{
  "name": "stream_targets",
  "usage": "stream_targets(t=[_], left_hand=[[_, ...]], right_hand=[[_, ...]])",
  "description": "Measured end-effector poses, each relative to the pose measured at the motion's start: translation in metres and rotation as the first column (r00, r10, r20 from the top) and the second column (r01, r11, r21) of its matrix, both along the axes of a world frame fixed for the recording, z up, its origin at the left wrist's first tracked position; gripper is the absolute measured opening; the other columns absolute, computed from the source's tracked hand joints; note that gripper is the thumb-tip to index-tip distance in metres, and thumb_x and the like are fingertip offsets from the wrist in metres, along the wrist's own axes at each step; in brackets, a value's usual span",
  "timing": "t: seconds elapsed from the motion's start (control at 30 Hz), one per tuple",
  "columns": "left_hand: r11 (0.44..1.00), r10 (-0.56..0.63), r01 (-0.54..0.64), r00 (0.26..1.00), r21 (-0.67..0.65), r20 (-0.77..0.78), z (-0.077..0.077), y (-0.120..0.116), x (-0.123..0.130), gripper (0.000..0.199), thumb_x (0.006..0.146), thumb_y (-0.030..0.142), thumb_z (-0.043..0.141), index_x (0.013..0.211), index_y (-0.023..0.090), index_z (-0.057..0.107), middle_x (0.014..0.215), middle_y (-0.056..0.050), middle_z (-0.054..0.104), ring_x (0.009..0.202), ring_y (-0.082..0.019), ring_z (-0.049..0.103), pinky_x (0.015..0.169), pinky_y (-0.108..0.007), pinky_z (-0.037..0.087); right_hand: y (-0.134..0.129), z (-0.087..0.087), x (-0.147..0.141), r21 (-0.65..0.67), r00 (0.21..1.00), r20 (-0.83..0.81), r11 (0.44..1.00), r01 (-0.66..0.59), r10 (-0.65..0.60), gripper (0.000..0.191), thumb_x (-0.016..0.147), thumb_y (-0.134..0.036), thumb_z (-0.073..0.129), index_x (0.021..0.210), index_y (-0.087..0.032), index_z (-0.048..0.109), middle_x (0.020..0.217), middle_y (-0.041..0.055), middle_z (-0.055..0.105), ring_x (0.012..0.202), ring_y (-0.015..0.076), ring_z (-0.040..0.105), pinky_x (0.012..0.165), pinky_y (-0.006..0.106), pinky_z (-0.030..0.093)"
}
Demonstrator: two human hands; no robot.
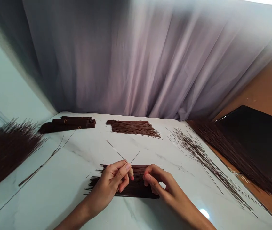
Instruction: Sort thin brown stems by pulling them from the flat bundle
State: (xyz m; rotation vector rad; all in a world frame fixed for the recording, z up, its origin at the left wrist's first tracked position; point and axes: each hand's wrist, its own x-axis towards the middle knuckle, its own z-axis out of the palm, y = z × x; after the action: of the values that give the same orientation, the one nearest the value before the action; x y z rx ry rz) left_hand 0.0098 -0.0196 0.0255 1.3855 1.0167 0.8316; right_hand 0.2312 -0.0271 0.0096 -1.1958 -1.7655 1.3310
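Observation:
My left hand [116,177] is closed in a pinch around thin dark stems [116,150]. Two thin ends stick up from its fingertips in a V; whether they belong to one bent stem or two, I cannot tell. To the right, my right hand [158,182] has thumb and forefinger curled together, and what they hold, if anything, is too small to make out. Beneath both hands lies a layer of cut dark brown stems [137,189] on the white marbled table [126,212]. Its middle is partly hidden by my fingers.
Behind lie a flat pile of brown stems [133,127] and tied dark bundles [76,123]. Long loose stems [203,159] spread at the right, beside a darker bundle [236,156]. A thick heap [8,153] and a few thin strands [42,164] are at the left. A grey curtain [116,64] hangs behind.

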Motion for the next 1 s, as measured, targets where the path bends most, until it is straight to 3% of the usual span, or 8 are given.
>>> stream_targets(t=[0.13,0.23,0.33,0.43,0.6,0.77,0.9,1.0], left_hand=[[0.949,-0.312,0.311,0.95,-0.043,-0.028,-0.003,-0.01,0.002,0.039,0.102,0.043,0.047,0.074,0.018,0.058,0.055,0.006,0.046,0.05,-0.009,0.04,0.057,-0.023,0.034],[0.896,-0.443,0.441,0.881,-0.047,-0.169,-0.007,-0.017,0.009,0.036,0.101,0.038,0.049,0.072,0.02,0.057,0.052,0.007,0.048,0.049,-0.01,0.041,0.055,-0.022,0.034],[0.921,-0.383,0.387,0.883,-0.04,-0.273,-0.011,-0.017,0.017,0.039,0.103,0.037,0.045,0.068,0.02,0.052,0.051,0.007,0.046,0.049,-0.01,0.039,0.055,-0.022,0.033],[0.958,-0.282,0.287,0.928,-0.017,-0.241,-0.016,-0.009,0.019,0.041,0.103,0.039,0.043,0.067,0.02,0.05,0.053,0.007,0.044,0.051,-0.011,0.041,0.054,-0.023,0.032],[0.998,-0.046,0.054,0.984,0.042,-0.171,-0.02,0.002,0.013,0.043,0.105,0.046,0.04,0.072,0.02,0.051,0.051,0.007,0.043,0.053,-0.012,0.039,0.058,-0.024,0.032],[0.985,-0.142,0.135,0.988,-0.103,-0.057,-0.01,-0.007,0.009,0.042,0.104,0.049,0.042,0.074,0.02,0.053,0.05,0.008,0.041,0.048,-0.01,0.032,0.054,-0.023,0.029],[0.932,-0.335,0.321,0.94,-0.167,-0.065,-0.002,-0.019,0.013,0.042,0.102,0.046,0.044,0.071,0.02,0.054,0.046,0.009,0.041,0.045,-0.01,0.035,0.057,-0.023,0.033],[0.91,-0.402,0.371,0.9,-0.186,-0.169,-0.007,-0.023,0.02,0.039,0.101,0.042,0.046,0.07,0.02,0.053,0.044,0.008,0.041,0.046,-0.01,0.035,0.057,-0.023,0.033]], right_hand=[[0.01,0.005,0.011,0.066,0.999,0.031,0.997,-0.031,0.029,0.036,0.103,-0.051,0.049,0.088,-0.02,0.059,0.081,-0.0003,0.059,0.073,0.0138,0.051,0.064,0.024,0.041],[0.012,0.014,0.019,0.281,0.993,0.11,0.957,-0.075,0.046,0.029,0.104,-0.042,0.051,0.089,-0.02,0.064,0.083,0.0021,0.063,0.077,0.016,0.055,0.07,0.027,0.044],[0.005,0.021,0.019,0.618,0.974,0.218,0.781,-0.086,-0.065,0.02,0.105,-0.026,0.05,0.094,-0.02,0.066,0.081,0.004,0.065,0.075,0.017,0.054,0.066,0.029,0.042],[-0.007,0.021,0.012,0.765,0.961,0.229,0.639,-0.077,-0.158,0.016,0.103,-0.018,0.051,0.095,-0.02,0.064,0.074,0.0022,0.062,0.067,0.0155,0.052,0.06,0.028,0.039],[-0.01,0.005,0.01,0.551,0.983,0.182,0.83,-0.091,-0.013,0.023,0.105,-0.024,0.047,0.086,-0.021,0.06,0.073,0.0004,0.059,0.063,0.0133,0.052,0.058,0.026,0.041],[0.003,-0.008,0.015,0.266,0.969,0.229,0.951,-0.158,0.097,0.028,0.105,-0.037,0.049,0.087,-0.022,0.064,0.079,-0.0008,0.065,0.069,0.0131,0.056,0.062,0.024,0.044],[0.014,-0.007,0.018,0.378,0.96,0.27,0.91,-0.169,0.066,0.026,0.106,-0.037,0.049,0.091,-0.022,0.064,0.082,0.0,0.066,0.072,0.0135,0.057,0.065,0.024,0.044],[0.014,-0.001,0.021,0.643,0.927,0.37,0.737,-0.209,-0.06,0.03,0.109,-0.028,0.039,0.092,-0.021,0.062,0.079,0.0019,0.065,0.071,0.0151,0.052,0.061,0.025,0.04]])
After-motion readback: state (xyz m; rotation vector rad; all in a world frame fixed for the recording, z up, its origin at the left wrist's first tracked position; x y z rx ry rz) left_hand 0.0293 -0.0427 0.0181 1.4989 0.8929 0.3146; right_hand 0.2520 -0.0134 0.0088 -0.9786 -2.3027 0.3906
